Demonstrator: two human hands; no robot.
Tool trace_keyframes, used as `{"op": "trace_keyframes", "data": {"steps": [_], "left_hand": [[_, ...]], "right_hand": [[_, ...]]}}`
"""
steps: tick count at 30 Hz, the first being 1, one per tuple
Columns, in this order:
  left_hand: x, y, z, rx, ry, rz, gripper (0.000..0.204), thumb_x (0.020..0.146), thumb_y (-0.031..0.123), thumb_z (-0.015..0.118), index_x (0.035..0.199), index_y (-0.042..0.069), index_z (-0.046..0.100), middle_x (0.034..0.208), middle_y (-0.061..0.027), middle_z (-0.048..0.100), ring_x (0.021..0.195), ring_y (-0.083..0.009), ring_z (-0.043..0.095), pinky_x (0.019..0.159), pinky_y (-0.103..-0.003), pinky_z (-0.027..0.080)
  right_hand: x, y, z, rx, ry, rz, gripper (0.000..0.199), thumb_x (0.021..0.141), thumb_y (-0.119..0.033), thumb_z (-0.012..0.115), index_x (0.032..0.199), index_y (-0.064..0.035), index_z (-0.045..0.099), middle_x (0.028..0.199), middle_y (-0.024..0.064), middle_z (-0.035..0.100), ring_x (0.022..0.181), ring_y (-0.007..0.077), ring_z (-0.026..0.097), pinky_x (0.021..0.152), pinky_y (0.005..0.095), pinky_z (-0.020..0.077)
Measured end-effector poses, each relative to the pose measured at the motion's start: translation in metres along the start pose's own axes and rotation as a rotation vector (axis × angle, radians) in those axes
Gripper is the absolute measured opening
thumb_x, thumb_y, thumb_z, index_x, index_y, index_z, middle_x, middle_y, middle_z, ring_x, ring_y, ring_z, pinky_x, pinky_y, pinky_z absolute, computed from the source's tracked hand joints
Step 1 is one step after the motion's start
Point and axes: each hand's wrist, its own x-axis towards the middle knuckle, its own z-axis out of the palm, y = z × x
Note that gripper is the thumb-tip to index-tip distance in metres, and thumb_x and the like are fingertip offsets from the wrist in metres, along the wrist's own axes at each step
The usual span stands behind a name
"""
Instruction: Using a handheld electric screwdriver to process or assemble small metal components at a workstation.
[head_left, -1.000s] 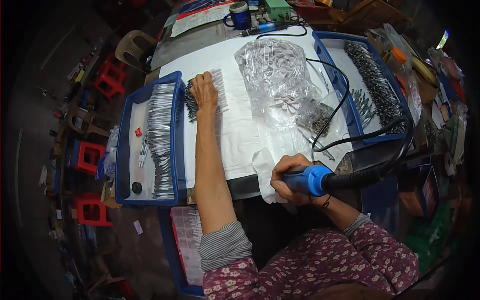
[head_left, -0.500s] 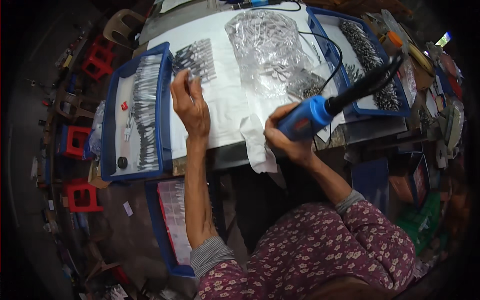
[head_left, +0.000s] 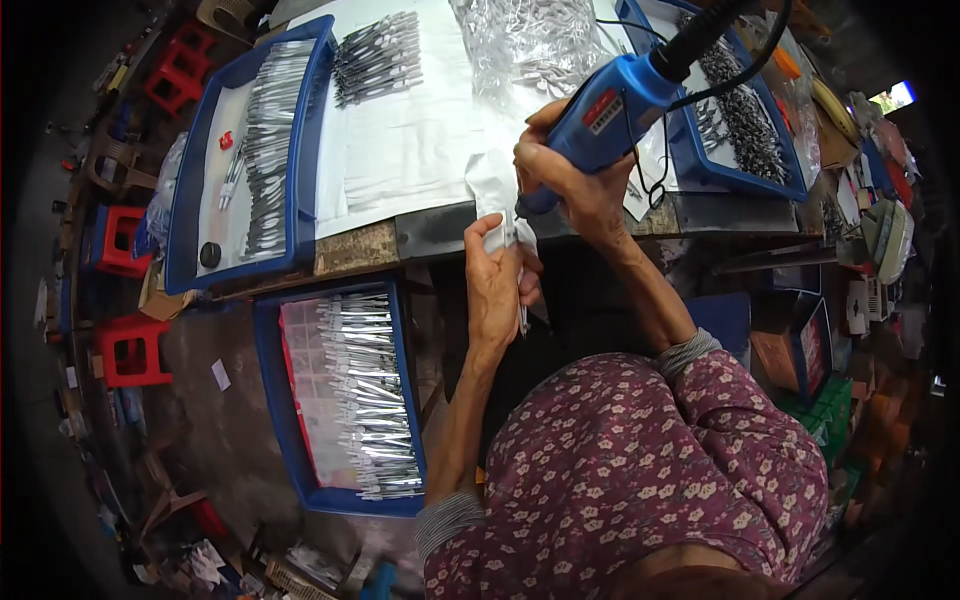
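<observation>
The right hand [head_left: 580, 185] is wrapped tight around the blue handle of a corded power tool [head_left: 620, 100], whose tip points down just over the front edge of the bench [head_left: 440, 228]. The left hand [head_left: 497, 285] sits directly below that edge, fingers pinched on a thin metal piece [head_left: 522, 318] held close under the tool's tip; the two hands are nearly touching. White paper [head_left: 410, 140] covers the bench top and hangs slightly over its edge by the hands. A blue tray [head_left: 190, 200] of metal pieces lies at the bench's left end, another blue tray [head_left: 700, 165] at the right, just behind the tool's black cord. A third blue tray [head_left: 275, 400], filled with metal pieces, sits lower, left of the left forearm, with a narrow gap between them.
</observation>
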Motion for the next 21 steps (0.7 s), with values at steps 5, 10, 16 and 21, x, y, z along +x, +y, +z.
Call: {"op": "trace_keyframes", "data": {"steps": [5,10,16,21], "left_hand": [[0.010,-0.017,-0.007,0.047,0.037,0.034,0.033,0.086,0.013,0.048,0.111,0.006,0.027,0.069,-0.0096,0.055,0.046,-0.0075,0.041,0.037,-0.018,0.030],[0.011,-0.022,-0.007,0.056,0.048,0.023,0.031,0.086,0.012,0.048,0.109,0.006,0.028,0.068,-0.0098,0.054,0.046,-0.0095,0.045,0.036,-0.019,0.033],[0.010,-0.024,0.000,0.040,0.128,0.036,0.024,0.088,0.011,0.045,0.104,0.006,0.028,0.062,-0.0064,0.051,0.045,-0.0075,0.042,0.035,-0.019,0.030],[0.009,-0.022,0.001,0.033,0.118,0.042,0.023,0.088,0.011,0.045,0.104,0.006,0.028,0.063,-0.0063,0.051,0.046,-0.0073,0.042,0.036,-0.018,0.030]], "right_hand": [[-0.005,0.001,-0.001,-0.165,-0.020,-0.067,0.019,0.069,0.005,0.059,0.086,0.0035,0.052,0.064,0.0077,0.057,0.051,0.0122,0.055,0.047,0.0235,0.0448],[-0.008,-0.001,-0.001,-0.177,-0.044,-0.082,0.021,0.069,0.005,0.060,0.088,0.0033,0.052,0.064,0.0080,0.057,0.051,0.0130,0.056,0.047,0.0242,0.0450],[-0.009,0.004,-0.001,-0.164,-0.065,-0.091,0.021,0.069,0.004,0.059,0.089,0.0031,0.052,0.064,0.0080,0.057,0.051,0.0131,0.056,0.047,0.0245,0.0451],[-0.008,0.006,-0.003,-0.188,-0.071,-0.089,0.020,0.069,0.004,0.059,0.088,0.0028,0.052,0.064,0.0077,0.057,0.051,0.0129,0.055,0.047,0.0248,0.0451]]}}
